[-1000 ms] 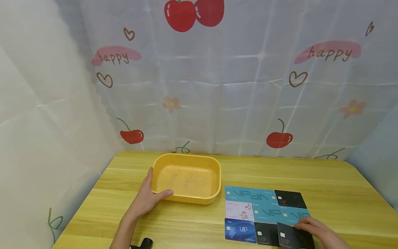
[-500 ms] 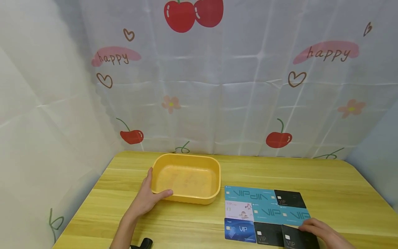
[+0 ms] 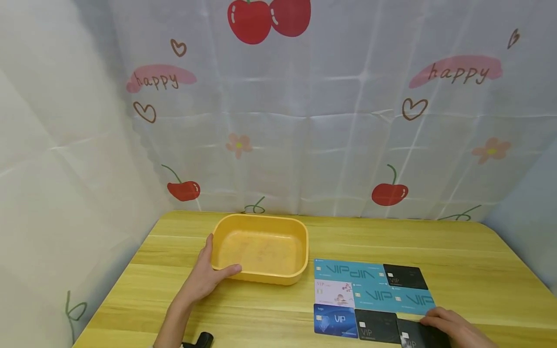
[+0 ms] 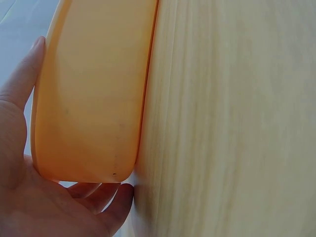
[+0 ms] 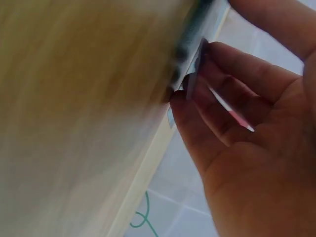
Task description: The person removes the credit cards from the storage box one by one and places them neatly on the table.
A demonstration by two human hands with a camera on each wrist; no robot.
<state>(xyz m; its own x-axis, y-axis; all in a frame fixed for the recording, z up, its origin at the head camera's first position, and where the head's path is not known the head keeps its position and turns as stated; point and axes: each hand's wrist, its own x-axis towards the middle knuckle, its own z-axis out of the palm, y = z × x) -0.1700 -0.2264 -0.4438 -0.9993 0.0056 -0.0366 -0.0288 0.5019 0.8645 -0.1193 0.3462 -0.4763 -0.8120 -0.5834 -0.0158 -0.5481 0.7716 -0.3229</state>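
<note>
A yellow plastic basin point(image 3: 261, 250) stands on the table, its inside bare. My left hand point(image 3: 203, 279) grips its near left corner, the thumb along the front rim; in the left wrist view the other fingers curl against the basin's side point(image 4: 94, 108). At the lower right, my right hand point(image 3: 454, 326) holds a black VIP card point(image 3: 419, 334) by its right side. In the right wrist view that card point(image 5: 196, 69) appears edge-on at the fingertips, slightly blurred. It lies beside another black card point(image 3: 376, 326), in the front row of a grid of cards.
Touching cards form the grid: turquoise ones point(image 3: 348, 271), a pale pink one point(image 3: 334, 293), a blue one point(image 3: 335, 320) and a black one point(image 3: 405, 276) at the back right. A black object point(image 3: 203, 340) lies by my left forearm. A printed curtain point(image 3: 304, 159) hangs behind the wooden table point(image 3: 261, 314).
My right hand has slid the black card rightward and toward me, uncovering more of the black card to its left. My left hand and the basin have stayed put.
</note>
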